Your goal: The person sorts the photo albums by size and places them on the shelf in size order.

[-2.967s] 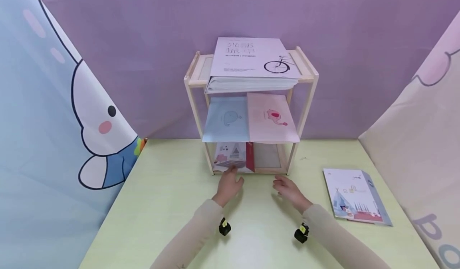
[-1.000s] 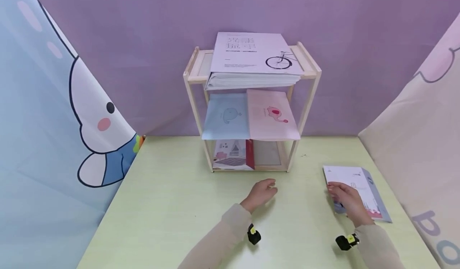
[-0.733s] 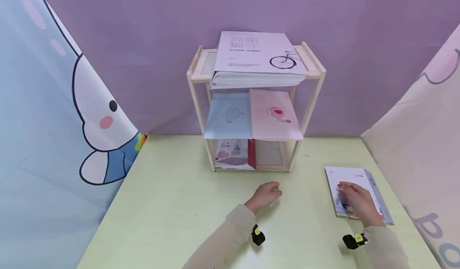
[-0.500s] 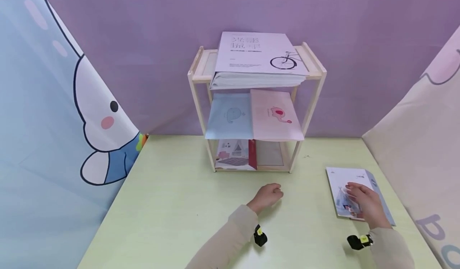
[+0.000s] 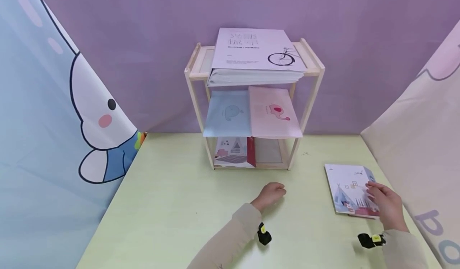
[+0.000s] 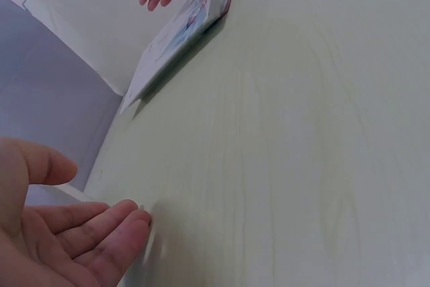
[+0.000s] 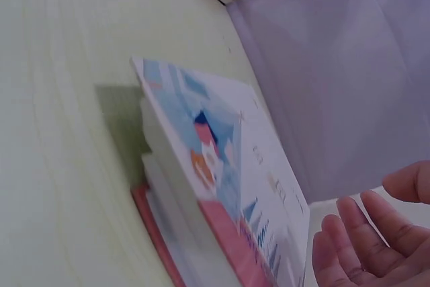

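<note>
A thick book (image 5: 346, 193) with a white cover, a blue tent drawing and a red strip lies flat at the right of the table. My right hand (image 5: 388, 205) hovers over its right side, hiding part of the grey edge there. In the right wrist view the fingers (image 7: 363, 233) are relaxed beside the book's cover (image 7: 259, 166), with nothing between them and the thumb. Left of the book, my left hand (image 5: 270, 195) hangs over the table, loosely curled and holding nothing. The left wrist view shows its fingers (image 6: 101, 233) half bent, apart from everything.
A wooden rack (image 5: 312, 89) stands at the back centre. On it are a thick white book (image 5: 255, 53) on top, a blue booklet (image 5: 228, 113) and a pink booklet (image 5: 274, 113) in the middle, and a red-edged book (image 5: 231, 151) below. Fabric walls (image 5: 161, 61) surround the table.
My left hand has left the rack's lowest shelf and moved to the right. My right hand has moved from before the rack across the book to its right edge. The book lies where it was.
</note>
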Demonstrator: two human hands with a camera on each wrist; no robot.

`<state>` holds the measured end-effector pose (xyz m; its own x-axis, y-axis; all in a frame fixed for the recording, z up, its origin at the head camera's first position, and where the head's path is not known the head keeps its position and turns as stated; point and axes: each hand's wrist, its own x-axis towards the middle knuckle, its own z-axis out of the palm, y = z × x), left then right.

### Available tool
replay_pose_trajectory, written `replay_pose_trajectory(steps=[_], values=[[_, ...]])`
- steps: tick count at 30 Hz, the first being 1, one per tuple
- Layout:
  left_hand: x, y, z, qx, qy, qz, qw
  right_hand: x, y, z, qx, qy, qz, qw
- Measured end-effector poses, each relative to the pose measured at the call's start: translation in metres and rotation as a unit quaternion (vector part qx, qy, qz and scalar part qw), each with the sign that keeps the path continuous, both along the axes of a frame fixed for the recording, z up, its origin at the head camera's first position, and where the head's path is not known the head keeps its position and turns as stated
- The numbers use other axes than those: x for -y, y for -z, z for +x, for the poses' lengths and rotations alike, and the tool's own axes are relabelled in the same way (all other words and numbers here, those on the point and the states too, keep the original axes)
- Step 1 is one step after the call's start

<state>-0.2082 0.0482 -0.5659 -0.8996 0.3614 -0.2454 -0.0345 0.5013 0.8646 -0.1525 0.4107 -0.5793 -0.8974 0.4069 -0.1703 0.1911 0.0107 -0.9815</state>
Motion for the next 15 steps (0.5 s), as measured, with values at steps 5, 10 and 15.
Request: replay_pose_trajectory(steps=[5,10,15], values=[[-0.003,0.000,-0.004,0.011,0.001,-0.003,0.9999,-0.015,0.002,0.007,-0.008,0.008,-0.022,0.9997],[-0.006,-0.003,-0.007,0.005,0.013,0.004,0.9999,-0.011,-0.019,0.020,0.039,0.010,0.077,0.9963],[-0.015,-0.006,-0.010,0.034,0.006,0.040,0.9986,-0.010,-0.035,0.024,0.112,-0.041,0.188,0.9750]])
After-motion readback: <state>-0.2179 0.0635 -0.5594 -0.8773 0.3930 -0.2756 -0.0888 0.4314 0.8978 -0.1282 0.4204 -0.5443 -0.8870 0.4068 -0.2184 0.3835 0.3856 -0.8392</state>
